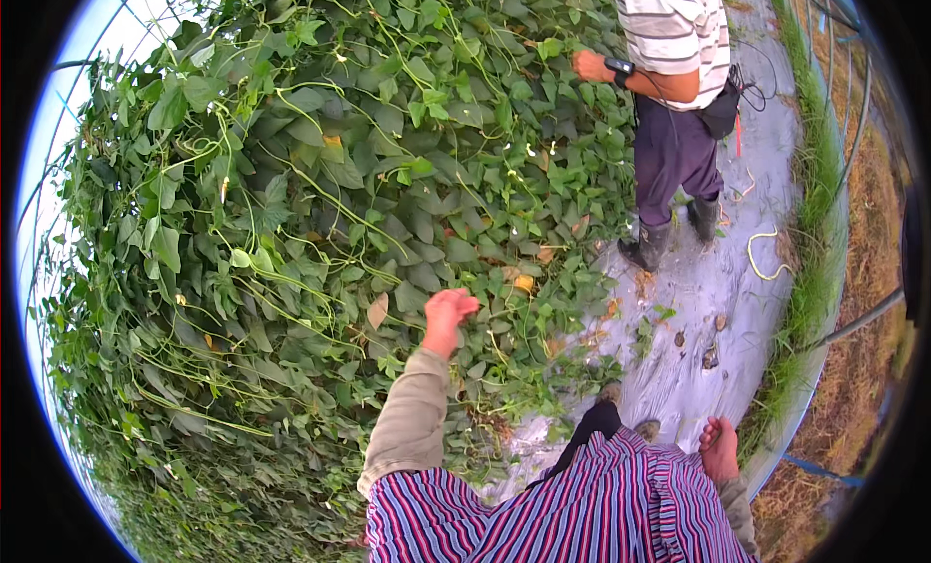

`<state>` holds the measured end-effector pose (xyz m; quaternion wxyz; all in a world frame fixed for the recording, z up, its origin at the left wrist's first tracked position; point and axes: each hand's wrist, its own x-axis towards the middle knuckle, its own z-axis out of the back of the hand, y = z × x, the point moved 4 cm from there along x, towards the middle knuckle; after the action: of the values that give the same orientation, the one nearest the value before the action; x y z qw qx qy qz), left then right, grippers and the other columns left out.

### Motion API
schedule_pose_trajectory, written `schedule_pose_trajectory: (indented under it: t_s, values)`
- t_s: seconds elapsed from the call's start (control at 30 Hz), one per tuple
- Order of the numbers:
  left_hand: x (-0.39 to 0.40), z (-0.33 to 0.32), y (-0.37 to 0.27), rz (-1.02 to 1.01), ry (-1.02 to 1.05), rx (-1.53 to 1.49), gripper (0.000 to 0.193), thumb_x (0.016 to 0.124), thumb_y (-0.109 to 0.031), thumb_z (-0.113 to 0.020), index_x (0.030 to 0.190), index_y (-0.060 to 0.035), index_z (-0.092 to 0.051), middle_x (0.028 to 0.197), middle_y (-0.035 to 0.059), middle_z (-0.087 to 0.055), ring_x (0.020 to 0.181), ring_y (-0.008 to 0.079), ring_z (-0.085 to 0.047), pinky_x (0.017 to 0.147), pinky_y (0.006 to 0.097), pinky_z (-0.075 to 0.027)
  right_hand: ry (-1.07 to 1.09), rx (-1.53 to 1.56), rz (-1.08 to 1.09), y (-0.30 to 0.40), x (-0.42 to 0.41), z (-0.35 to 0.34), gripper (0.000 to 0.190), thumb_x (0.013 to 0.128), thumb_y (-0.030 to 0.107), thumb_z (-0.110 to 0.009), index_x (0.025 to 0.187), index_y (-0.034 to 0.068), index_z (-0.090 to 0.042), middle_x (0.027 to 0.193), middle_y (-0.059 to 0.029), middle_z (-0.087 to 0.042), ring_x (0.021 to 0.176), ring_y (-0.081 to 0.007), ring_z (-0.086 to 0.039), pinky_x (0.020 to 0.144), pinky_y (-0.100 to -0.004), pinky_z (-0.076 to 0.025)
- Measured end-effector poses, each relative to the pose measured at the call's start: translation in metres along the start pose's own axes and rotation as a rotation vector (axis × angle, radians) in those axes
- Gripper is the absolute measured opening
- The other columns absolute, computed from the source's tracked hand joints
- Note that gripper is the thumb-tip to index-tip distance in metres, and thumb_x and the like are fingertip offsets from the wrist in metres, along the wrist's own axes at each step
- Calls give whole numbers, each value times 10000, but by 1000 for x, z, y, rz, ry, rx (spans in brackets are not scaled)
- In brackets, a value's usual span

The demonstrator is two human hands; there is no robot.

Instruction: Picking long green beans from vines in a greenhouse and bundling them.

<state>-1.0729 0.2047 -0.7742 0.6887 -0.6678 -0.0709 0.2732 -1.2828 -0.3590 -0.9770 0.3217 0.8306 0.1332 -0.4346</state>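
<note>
My left hand (446,317) is raised in front of a dense wall of climbing bean vines (313,192); its fingers are bent, and I cannot tell whether anything is between them. Long, thin green bean pods (349,212) and tendrils hang among the leaves ahead of it. Beside my striped garment (582,505), at the lower right, my right hand (718,441) hangs low with its fingers curled. Nothing shows in its palm, though part of the hand is turned away.
Another person (676,112) in a striped shirt and rubber boots stands up the row, one hand at the vines. Silvery plastic ground sheet (691,301) covers the path, with a pale curved strand (753,257) on it. Grass (811,221) and metal tubes (865,317) edge the right side.
</note>
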Motion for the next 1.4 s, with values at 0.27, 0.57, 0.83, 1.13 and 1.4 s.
schedule_pose_trajectory:
  t_s: [0.27,0.57,0.83,1.13,1.4]
  values:
    - [88,115,-122,-144,-397,-268,204,863,-190,-500,973,-38,-579,835,100,-688,688,190,-644,625,296,-417,-43,7,-10,1,32,4,208,885,296,-479,821,113,-556,620,24,-515,492,-114,-464,420,-229,-337]
    - [156,177,-201,-316,-569,-365,286,881,-182,-522,1100,-13,-593,973,108,-677,882,214,-635,948,399,-353,-77,-31,49,-5,60,-39,221,906,281,-444,825,107,-556,617,10,-513,485,-118,-449,421,-230,-329]
    - [218,221,-228,-507,-731,-390,244,835,-71,-601,1047,50,-605,1015,134,-652,917,210,-624,809,311,-465,-125,-62,-7,-9,53,-55,242,914,292,-449,839,86,-549,622,-3,-506,480,-125,-451,420,-237,-332]
    - [266,247,-246,-556,-601,-228,441,829,-146,-553,1224,47,-518,1178,148,-593,1097,225,-544,976,345,-344,-154,-96,12,-16,59,-58,234,910,301,-457,824,106,-556,612,10,-518,477,-119,-462,418,-233,-329]
    - [273,222,-260,-569,-439,-370,299,883,-100,-480,1137,52,-525,1029,127,-611,912,184,-587,808,328,-446,-200,-89,1,-19,64,-72,224,904,292,-461,826,106,-557,618,9,-523,481,-117,-465,405,-236,-326]
